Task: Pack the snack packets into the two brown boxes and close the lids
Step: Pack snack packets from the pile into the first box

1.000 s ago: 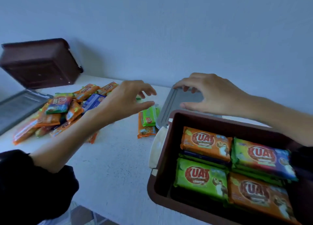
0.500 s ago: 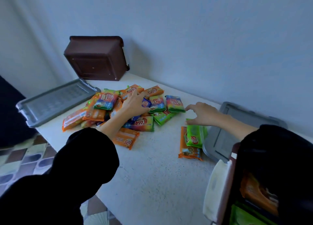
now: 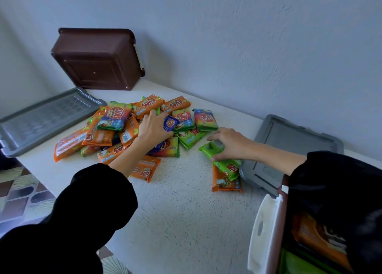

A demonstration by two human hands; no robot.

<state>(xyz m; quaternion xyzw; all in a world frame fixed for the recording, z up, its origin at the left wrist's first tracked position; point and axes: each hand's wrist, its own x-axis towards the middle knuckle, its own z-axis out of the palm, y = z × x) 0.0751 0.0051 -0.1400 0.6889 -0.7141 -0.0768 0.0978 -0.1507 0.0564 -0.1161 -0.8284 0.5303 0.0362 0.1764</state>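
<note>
Packets [image 3: 124, 127]: heaped mid-table. Left hand [image 3: 154, 127] curls round blue packet [image 3: 170, 124]; right hand [image 3: 229, 144] pinches green packet [image 3: 211, 149]. Risk: slick wrappers may slip; dragging could push orange packets [image 3: 68, 143] off the table [image 3: 186, 211].

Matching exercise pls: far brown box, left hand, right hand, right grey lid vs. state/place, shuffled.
1 far brown box
2 left hand
3 right hand
4 right grey lid

A holds green packet
B lies flat on table
C upturned, base showing
D holds blue packet

Pairs: 1-C, 2-D, 3-A, 4-B
</note>
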